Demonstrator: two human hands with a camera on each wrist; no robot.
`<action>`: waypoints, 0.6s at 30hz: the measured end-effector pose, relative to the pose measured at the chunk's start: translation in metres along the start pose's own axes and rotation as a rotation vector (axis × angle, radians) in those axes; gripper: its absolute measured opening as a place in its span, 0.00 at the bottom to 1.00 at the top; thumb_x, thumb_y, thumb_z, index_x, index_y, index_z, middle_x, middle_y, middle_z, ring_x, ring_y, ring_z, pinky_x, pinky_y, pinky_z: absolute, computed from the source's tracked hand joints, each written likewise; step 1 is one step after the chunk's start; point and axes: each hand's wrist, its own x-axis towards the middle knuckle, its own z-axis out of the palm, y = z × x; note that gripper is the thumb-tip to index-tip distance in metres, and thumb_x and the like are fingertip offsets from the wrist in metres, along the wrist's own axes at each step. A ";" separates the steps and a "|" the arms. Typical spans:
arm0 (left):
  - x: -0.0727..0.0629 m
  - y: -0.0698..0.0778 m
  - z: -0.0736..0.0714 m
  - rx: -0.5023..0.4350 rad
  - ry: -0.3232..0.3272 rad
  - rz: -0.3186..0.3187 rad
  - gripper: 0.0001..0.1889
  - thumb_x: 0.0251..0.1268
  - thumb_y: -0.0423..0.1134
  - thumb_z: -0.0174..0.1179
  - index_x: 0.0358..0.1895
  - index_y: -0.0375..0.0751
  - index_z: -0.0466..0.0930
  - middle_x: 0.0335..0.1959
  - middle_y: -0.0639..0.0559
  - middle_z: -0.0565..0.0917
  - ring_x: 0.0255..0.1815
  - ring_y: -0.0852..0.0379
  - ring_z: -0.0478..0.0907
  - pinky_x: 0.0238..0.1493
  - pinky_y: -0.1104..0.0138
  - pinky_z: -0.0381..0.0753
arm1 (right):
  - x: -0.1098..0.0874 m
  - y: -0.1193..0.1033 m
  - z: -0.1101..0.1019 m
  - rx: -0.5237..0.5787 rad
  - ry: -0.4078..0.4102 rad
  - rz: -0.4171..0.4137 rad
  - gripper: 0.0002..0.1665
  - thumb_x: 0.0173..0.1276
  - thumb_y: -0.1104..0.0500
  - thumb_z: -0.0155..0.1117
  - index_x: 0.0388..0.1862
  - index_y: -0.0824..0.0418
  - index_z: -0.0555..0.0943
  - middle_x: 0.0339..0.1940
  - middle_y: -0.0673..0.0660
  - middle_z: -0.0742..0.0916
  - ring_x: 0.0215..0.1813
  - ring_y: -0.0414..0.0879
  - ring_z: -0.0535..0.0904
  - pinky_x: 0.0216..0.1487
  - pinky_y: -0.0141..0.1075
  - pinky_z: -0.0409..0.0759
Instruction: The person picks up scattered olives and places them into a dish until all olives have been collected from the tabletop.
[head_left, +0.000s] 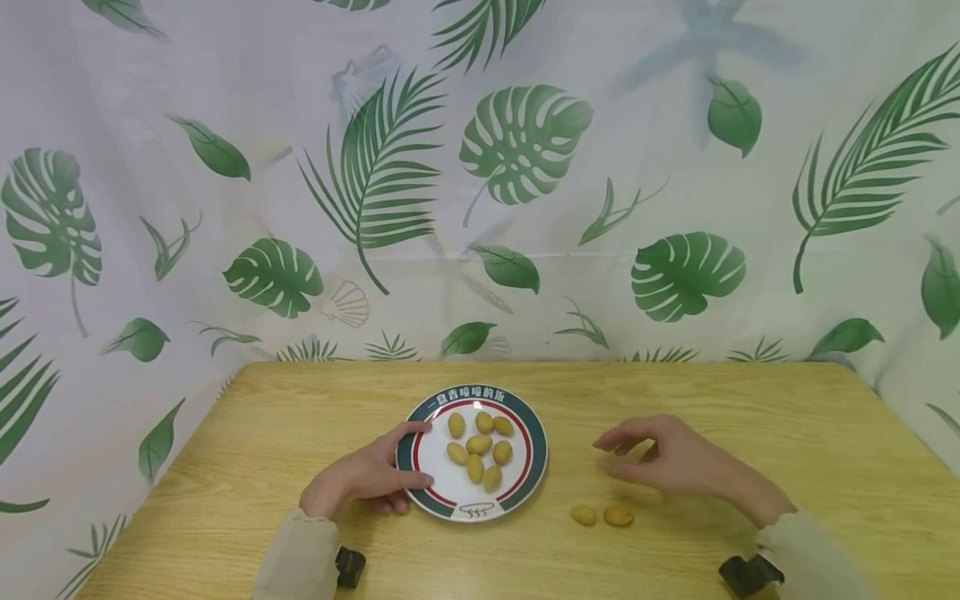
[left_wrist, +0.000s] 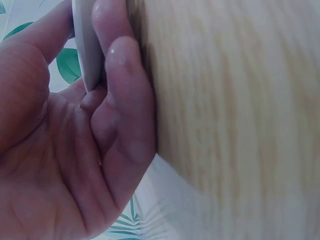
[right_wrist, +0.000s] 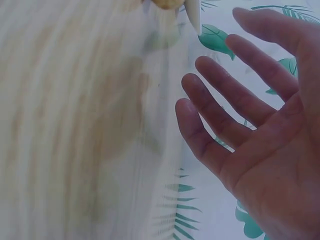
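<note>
A round white plate (head_left: 537,452) with a dark green rim and a red ring sits left of the table's middle. It carries several small yellow oval fruits (head_left: 478,444). My left hand (head_left: 366,472) holds its left edge, thumb and forefinger over the rim and other fingers below; the left wrist view shows the plate edge (left_wrist: 86,47) between them. Right of the plate my right hand (head_left: 671,458) hovers with loosely bent fingers and nothing in them. Two more such fruits, a smaller one (head_left: 583,515) and a larger one (head_left: 618,515), lie on the wood just in front of it.
The light wooden table (head_left: 300,400) ends at a leaf-patterned cloth (head_left: 517,292) that hangs behind it and along both sides. Both wrists carry black camera mounts, the left mount (head_left: 350,567) and the right mount (head_left: 750,575).
</note>
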 end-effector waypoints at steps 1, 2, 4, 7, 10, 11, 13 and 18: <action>0.000 0.000 0.000 0.000 0.000 0.001 0.42 0.67 0.46 0.70 0.79 0.64 0.56 0.19 0.49 0.83 0.17 0.59 0.78 0.21 0.70 0.76 | -0.001 0.001 -0.001 0.008 -0.005 -0.004 0.18 0.70 0.53 0.71 0.54 0.59 0.86 0.50 0.56 0.90 0.48 0.39 0.84 0.42 0.32 0.85; 0.000 0.000 0.000 0.001 0.001 0.002 0.42 0.67 0.46 0.70 0.79 0.64 0.56 0.19 0.49 0.83 0.17 0.59 0.78 0.21 0.70 0.76 | -0.003 0.002 -0.001 0.013 -0.007 -0.011 0.18 0.69 0.53 0.72 0.54 0.59 0.86 0.50 0.56 0.90 0.48 0.39 0.84 0.42 0.32 0.85; 0.000 0.000 0.000 0.002 0.003 0.004 0.42 0.67 0.46 0.70 0.79 0.63 0.56 0.19 0.49 0.83 0.17 0.59 0.78 0.21 0.70 0.76 | -0.006 0.004 -0.002 0.020 -0.015 -0.021 0.18 0.69 0.53 0.72 0.54 0.59 0.86 0.50 0.57 0.90 0.48 0.38 0.84 0.42 0.32 0.85; 0.000 0.000 0.000 0.005 0.008 0.007 0.42 0.67 0.46 0.70 0.79 0.63 0.57 0.18 0.49 0.83 0.17 0.59 0.78 0.21 0.70 0.77 | -0.010 0.006 -0.003 0.025 -0.033 -0.015 0.20 0.68 0.53 0.73 0.55 0.59 0.86 0.50 0.56 0.91 0.49 0.37 0.83 0.43 0.32 0.84; 0.000 0.000 0.000 0.004 0.007 0.002 0.42 0.67 0.46 0.70 0.79 0.64 0.57 0.18 0.49 0.82 0.16 0.59 0.78 0.21 0.70 0.76 | -0.013 0.010 -0.004 0.002 -0.048 -0.012 0.21 0.67 0.52 0.74 0.56 0.58 0.85 0.50 0.55 0.90 0.49 0.36 0.83 0.44 0.32 0.84; 0.000 0.000 0.000 0.004 0.006 0.000 0.42 0.67 0.46 0.70 0.79 0.64 0.56 0.18 0.49 0.83 0.17 0.59 0.78 0.21 0.70 0.76 | -0.015 0.011 -0.005 -0.003 -0.053 -0.008 0.22 0.66 0.52 0.74 0.57 0.57 0.85 0.51 0.54 0.90 0.49 0.36 0.83 0.44 0.32 0.83; 0.000 0.000 0.000 0.002 0.004 0.000 0.42 0.67 0.46 0.70 0.79 0.64 0.57 0.18 0.49 0.83 0.17 0.59 0.78 0.21 0.70 0.76 | -0.017 0.012 -0.004 -0.022 -0.057 -0.008 0.22 0.65 0.52 0.75 0.57 0.55 0.85 0.51 0.53 0.90 0.49 0.35 0.82 0.44 0.32 0.82; 0.000 0.000 0.000 0.001 0.004 -0.002 0.42 0.67 0.47 0.70 0.79 0.64 0.57 0.18 0.49 0.83 0.17 0.59 0.78 0.21 0.70 0.76 | -0.021 0.014 -0.001 -0.021 -0.077 0.009 0.22 0.64 0.50 0.76 0.56 0.51 0.85 0.50 0.49 0.89 0.49 0.34 0.81 0.44 0.31 0.80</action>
